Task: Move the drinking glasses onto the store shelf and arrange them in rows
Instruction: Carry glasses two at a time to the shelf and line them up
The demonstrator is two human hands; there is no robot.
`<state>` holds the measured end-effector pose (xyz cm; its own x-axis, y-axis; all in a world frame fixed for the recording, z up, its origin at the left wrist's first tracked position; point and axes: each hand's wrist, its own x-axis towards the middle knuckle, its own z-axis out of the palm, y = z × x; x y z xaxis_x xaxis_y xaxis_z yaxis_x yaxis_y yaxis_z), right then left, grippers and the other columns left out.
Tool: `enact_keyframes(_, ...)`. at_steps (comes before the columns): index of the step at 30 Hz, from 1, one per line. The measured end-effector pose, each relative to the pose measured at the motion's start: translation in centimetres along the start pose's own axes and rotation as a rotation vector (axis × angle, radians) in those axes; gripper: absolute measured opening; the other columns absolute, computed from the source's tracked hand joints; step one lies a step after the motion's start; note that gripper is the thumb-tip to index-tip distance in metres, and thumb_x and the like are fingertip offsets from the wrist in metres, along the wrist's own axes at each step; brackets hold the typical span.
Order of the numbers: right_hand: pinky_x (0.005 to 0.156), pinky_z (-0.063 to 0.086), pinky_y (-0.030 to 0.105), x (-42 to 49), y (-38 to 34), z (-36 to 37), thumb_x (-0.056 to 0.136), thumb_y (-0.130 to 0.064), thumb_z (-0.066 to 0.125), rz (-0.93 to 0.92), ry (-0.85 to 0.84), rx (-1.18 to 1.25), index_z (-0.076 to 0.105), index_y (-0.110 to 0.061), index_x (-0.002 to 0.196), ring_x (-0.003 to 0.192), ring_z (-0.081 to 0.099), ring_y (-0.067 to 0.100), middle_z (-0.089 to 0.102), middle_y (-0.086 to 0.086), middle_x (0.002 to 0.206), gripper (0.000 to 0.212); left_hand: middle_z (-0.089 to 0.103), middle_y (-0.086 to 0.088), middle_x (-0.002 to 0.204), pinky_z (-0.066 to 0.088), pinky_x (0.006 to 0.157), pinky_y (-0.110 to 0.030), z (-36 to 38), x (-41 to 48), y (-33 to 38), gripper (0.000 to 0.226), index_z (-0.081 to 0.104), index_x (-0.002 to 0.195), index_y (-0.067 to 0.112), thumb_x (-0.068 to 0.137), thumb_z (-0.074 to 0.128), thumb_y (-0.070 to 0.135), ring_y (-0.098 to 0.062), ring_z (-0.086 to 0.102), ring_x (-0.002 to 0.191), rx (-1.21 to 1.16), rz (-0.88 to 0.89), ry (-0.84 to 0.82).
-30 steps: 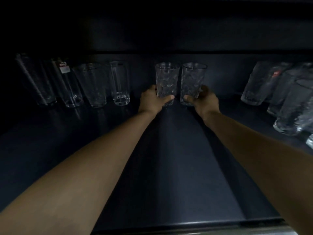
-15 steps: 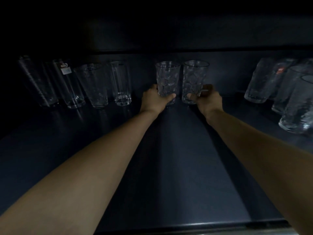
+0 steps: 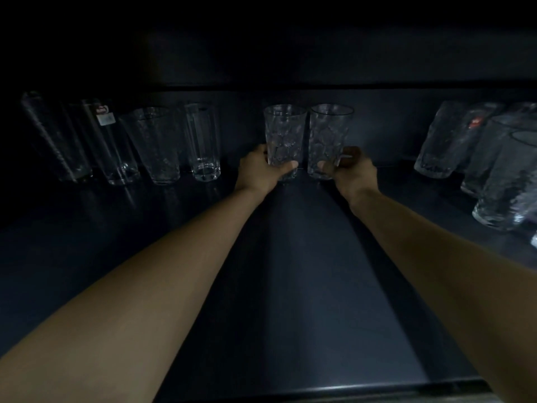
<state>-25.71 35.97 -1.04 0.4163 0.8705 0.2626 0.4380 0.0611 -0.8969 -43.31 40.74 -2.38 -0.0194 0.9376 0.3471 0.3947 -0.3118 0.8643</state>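
Your left hand point(image 3: 260, 168) is curling around one clear textured drinking glass point(image 3: 285, 135) near its base. Your right hand point(image 3: 356, 170) is gripping the matching glass point(image 3: 329, 132). Both glasses are standing upright, side by side, at the back of the dark shelf point(image 3: 305, 271).

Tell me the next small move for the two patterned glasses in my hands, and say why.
Probably release both and draw the hands back. The left hand grips the left patterned glass and the right hand the right patterned glass near their bases; both stand upright, side by side, at the back of the shelf, roughly level with the straight glass to their left.
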Motion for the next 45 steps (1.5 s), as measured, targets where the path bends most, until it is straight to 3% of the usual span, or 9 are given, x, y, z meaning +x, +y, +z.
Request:
enact_keyframes(9, 0.084, 0.042, 0.02, -1.8, -0.9, -0.6, 0.082, -0.028, 0.078, 0.018, 0.011, 0.077, 0.051, -0.019, 0.116, 0.104, 0.056, 0.012, 0.06, -0.004, 0.114, 0.045, 0.068, -0.001, 0.117, 0.052, 0.085, -0.026, -1.2, -2.4, 1.5, 0.066, 0.054, 0.127, 0.011, 0.075, 0.082, 0.042, -0.016, 0.065, 0.104, 0.056, -0.025, 0.026)
enact_keyframes(13, 0.074, 0.045, 0.023, -5.0, -1.8, -1.1, 0.091, -0.029, 0.064, -0.037, 0.055, 0.083, 0.059, -0.015, 0.097, 0.091, 0.061, 0.016, 0.064, -0.001, 0.093, 0.016, 0.068, -0.006, 0.11, 0.054, 0.085, -0.035, -3.0, -5.6, 2.1, 0.042, 0.056, 0.118, 0.012, 0.095, 0.057, 0.046, -0.023, 0.065, 0.099, 0.198, 0.04, 0.083)
enact_keyframes(18, 0.068, 0.049, 0.024, -9.9, -4.2, 2.2, 0.089, -0.039, 0.067, -0.181, -0.114, 0.039, 0.062, -0.017, 0.079, 0.071, 0.062, 0.012, 0.066, -0.004, 0.072, 0.024, 0.066, -0.006, 0.099, 0.052, 0.074, -0.033, -9.0, -7.8, 0.5, 0.028, 0.059, 0.105, 0.011, 0.099, 0.051, 0.038, -0.024, 0.064, 0.088, 0.255, 0.057, 0.233)
enact_keyframes(21, 0.071, 0.048, 0.019, -11.5, -5.6, 6.1, 0.087, -0.042, 0.069, -0.184, -0.215, 0.059, 0.063, -0.02, 0.089, 0.078, 0.064, 0.011, 0.068, -0.004, 0.081, 0.022, 0.064, -0.01, 0.107, 0.054, 0.083, -0.036, -13.1, -7.4, -1.6, 0.03, 0.058, 0.108, 0.01, 0.092, 0.063, 0.035, -0.027, 0.064, 0.095, 0.209, -0.058, 0.404)
enact_keyframes(25, 0.079, 0.042, 0.016, -11.9, -7.5, 10.7, 0.085, -0.042, 0.072, -0.137, -0.24, 0.089, 0.059, -0.015, 0.116, 0.098, 0.061, 0.012, 0.064, -0.005, 0.099, 0.043, 0.057, -0.012, 0.121, 0.052, 0.092, -0.035, -15.5, -6.2, -3.3, 0.052, 0.049, 0.118, 0.007, 0.082, 0.076, 0.034, -0.027, 0.059, 0.109, 0.074, -0.244, 0.518)
enact_keyframes(28, 0.077, 0.04, 0.014, -11.0, -8.4, 13.3, 0.085, -0.038, 0.073, -0.141, -0.2, 0.074, 0.054, -0.015, 0.109, 0.103, 0.062, 0.015, 0.066, -0.003, 0.099, 0.038, 0.049, -0.012, 0.134, 0.05, 0.099, -0.038, -15.8, -5.2, -3.8, 0.069, 0.042, 0.131, 0.007, 0.079, 0.08, 0.033, -0.027, 0.056, 0.118, 0.021, -0.242, 0.498)
enact_keyframes(32, 0.09, 0.041, 0.02, -9.7, -9.3, 15.6, 0.084, -0.039, 0.074, -0.086, -0.12, 0.074, 0.048, -0.008, 0.127, 0.118, 0.058, 0.023, 0.062, 0.008, 0.127, 0.059, 0.044, -0.012, 0.145, 0.046, 0.099, -0.027, -16.3, -3.6, -4.3, 0.085, 0.032, 0.146, 0.004, 0.08, 0.08, 0.029, -0.025, 0.052, 0.126, -0.016, -0.248, 0.443)
enact_keyframes(34, 0.086, 0.039, 0.017, -9.2, -9.6, 16.4, 0.083, -0.038, 0.075, -0.056, -0.126, 0.087, 0.045, -0.009, 0.132, 0.12, 0.057, 0.022, 0.06, 0.008, 0.13, 0.064, 0.046, -0.013, 0.146, 0.046, 0.101, -0.027, -16.5, -2.9, -4.8, 0.089, 0.029, 0.149, 0.005, 0.08, 0.08, 0.028, -0.025, 0.052, 0.128, -0.047, -0.23, 0.416)
enact_keyframes(45, 0.087, 0.045, 0.021, -6.8, -9.8, 19.0, 0.084, -0.041, 0.074, -0.079, -0.219, -0.011, 0.047, -0.013, 0.136, 0.118, 0.059, 0.022, 0.061, 0.005, 0.132, 0.065, 0.062, -0.005, 0.129, 0.048, 0.085, -0.022, -16.7, -1.4, -5.4, 0.065, 0.045, 0.137, 0.011, 0.083, 0.077, 0.026, -0.021, 0.062, 0.114, -0.112, -0.201, 0.405)
